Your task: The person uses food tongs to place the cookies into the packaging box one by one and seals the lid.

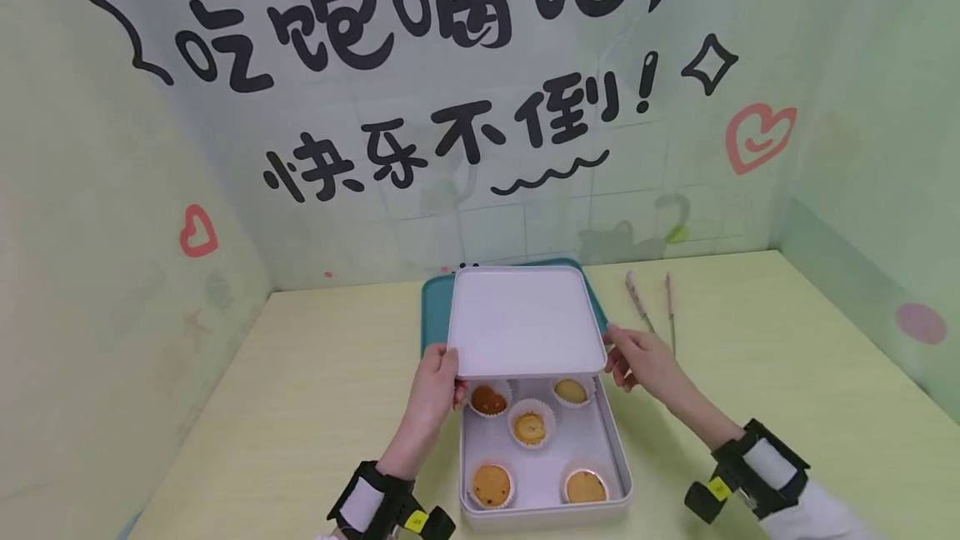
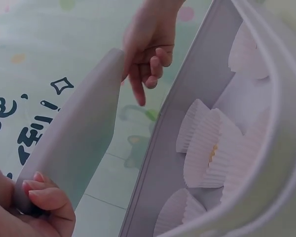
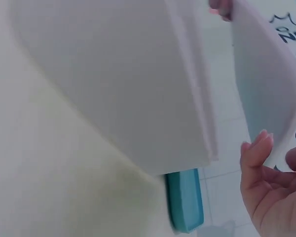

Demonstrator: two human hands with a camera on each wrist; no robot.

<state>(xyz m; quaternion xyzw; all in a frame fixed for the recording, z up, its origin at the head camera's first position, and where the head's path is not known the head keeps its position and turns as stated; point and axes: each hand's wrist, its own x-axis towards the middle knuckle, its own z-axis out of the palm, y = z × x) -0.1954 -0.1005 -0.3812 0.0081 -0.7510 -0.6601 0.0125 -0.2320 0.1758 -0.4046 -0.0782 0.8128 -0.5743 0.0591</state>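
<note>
My left hand [image 1: 435, 387] grips the near left corner of a flat white lid [image 1: 525, 319]. At its near right corner, my right hand [image 1: 647, 362] pinches the edge between thumb and fingers, as the right wrist view also shows. Raised and tilted, the lid hides the back part of a white rectangular box [image 1: 555, 517]. Inside the box sit several round baked treats in white pleated paper cups, among them a speckled cookie [image 1: 491, 486] at the front left and a yellowish one [image 1: 529, 429] in the middle. A gap between lid and box shows in the left wrist view.
Behind the box and lid lies a teal tray [image 1: 435, 315], partly covered from view. Two pink-handled utensils [image 1: 636, 297] lie at the back right of the pale wooden table [image 1: 330, 373]. A printed wall [image 1: 337, 240] closes off the back, with side walls left and right.
</note>
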